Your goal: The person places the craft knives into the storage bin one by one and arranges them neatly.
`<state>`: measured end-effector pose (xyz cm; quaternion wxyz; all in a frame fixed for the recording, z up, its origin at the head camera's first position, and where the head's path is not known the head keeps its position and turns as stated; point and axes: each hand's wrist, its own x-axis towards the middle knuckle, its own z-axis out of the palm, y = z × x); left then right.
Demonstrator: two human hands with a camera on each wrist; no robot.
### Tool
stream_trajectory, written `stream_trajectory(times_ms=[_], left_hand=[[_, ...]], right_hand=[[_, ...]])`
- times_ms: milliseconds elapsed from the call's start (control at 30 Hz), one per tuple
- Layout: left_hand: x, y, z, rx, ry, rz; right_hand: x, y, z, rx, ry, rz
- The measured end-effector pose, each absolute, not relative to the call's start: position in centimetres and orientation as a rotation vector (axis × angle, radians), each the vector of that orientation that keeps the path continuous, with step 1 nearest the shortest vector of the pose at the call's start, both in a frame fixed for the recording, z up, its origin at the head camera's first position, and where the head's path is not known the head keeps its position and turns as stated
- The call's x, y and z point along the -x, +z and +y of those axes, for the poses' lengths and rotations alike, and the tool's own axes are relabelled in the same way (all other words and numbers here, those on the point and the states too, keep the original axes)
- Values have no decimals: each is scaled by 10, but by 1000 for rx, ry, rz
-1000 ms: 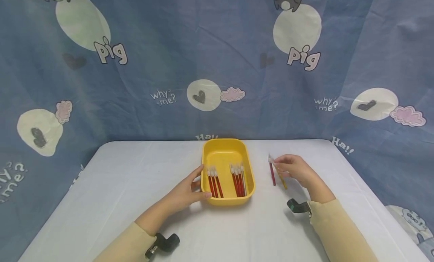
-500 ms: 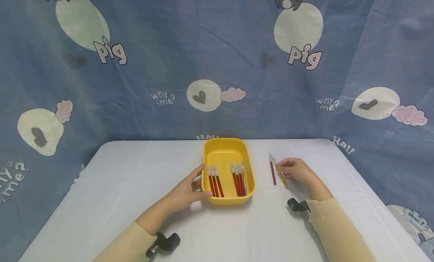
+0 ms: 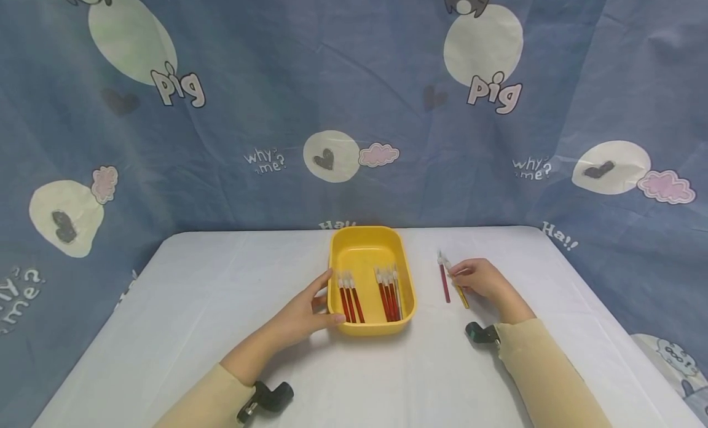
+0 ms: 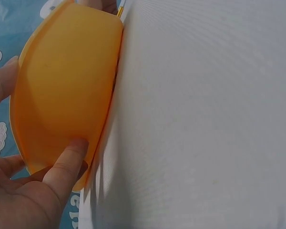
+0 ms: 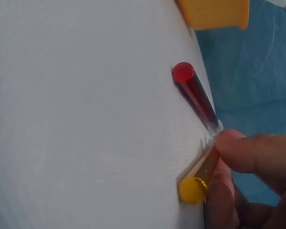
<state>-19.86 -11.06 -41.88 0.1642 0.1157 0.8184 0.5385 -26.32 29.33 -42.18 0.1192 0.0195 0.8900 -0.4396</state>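
Note:
My left hand (image 3: 301, 311) holds the yellow tray (image 3: 362, 249) at its near left side, thumb over the front corner. In the left wrist view the fingers of this hand (image 4: 57, 183) press on the tray's outer wall (image 4: 66, 71). To the right of the tray, my right hand (image 3: 480, 280) pinches a gold pen (image 3: 463, 297) near its pale tip between thumb and finger. A red pen (image 3: 445, 283) lies just left of it. In the right wrist view the gold pen (image 5: 194, 190) and the red pen (image 5: 195, 93) spread apart from tips that overlap.
Inside the tray lie three red pens (image 3: 351, 305) on the left. On the right is another group of several pens (image 3: 389, 302), mostly red, one silvery. A white cloth (image 3: 221, 293) covers the table, and a printed blue curtain (image 3: 221, 139) hangs behind it.
The right hand has moved slightly down from the gold pen's tip and stays on that pen. The left hand and the tray have not visibly moved.

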Motion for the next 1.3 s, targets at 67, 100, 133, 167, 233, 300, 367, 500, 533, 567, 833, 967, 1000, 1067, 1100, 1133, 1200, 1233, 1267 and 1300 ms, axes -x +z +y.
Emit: stream_trajectory(times_ms=[67, 100, 133, 167, 233, 300, 367, 500, 533, 567, 833, 967, 1000, 1067, 1100, 1133, 1200, 1233, 1267, 1300], left_hand=[[198, -419, -111, -334, 1543, 2331], [198, -420, -111, -337, 1546, 2329], [198, -420, -111, -335, 1549, 2328], [198, -420, -110, -331, 1547, 2332], [198, -420, -110, -324, 1548, 2332], [197, -420, -110, -320, 1544, 2338], [197, -421, -110, -315, 1538, 2343], [197, -420, -111, -321, 1545, 2335], [196, -420, -111, -323, 1547, 2331], [196, -420, -111, -326, 1551, 2327], [198, -421, -112, -330, 1547, 2333], [198, -421, -110, -315, 1536, 2340], [198, -421, -110, -310, 1535, 2341], [198, -421, -110, -301, 1531, 2342], [198, -421, -110, -295, 1530, 2341], [198, -421, -110, -290, 1527, 2342], [198, -421, -110, -280, 1525, 2344], [198, -421, -109, -273, 1520, 2348], [198, -421, -109, -273, 1521, 2349], [198, -421, -109, -270, 1521, 2350]], right_hand=[[264, -421, 293, -73, -1246, 2629], [264, -421, 292, -79, -1221, 2644], [264, -421, 292, -85, -1202, 2657], [265, -421, 291, -85, -1187, 2666], [265, -420, 291, -88, -1171, 2675], [266, -421, 292, -98, -1174, 2673], [266, -422, 293, -113, -1177, 2664], [268, -424, 297, -194, -1220, 2624], [268, -425, 298, -212, -1243, 2607], [268, -425, 299, -214, -1274, 2588], [259, -420, 304, -201, -1706, 2292], [250, -408, 304, -161, -1790, 2202], [249, -406, 304, -157, -1796, 2194], [245, -400, 303, -146, -1808, 2176], [244, -397, 303, -136, -1814, 2171], [242, -395, 302, -132, -1825, 2164], [240, -390, 299, -116, -1842, 2156], [239, -388, 298, -101, -1851, 2152], [238, -386, 296, -87, -1858, 2150], [238, -384, 294, -80, -1866, 2147]])
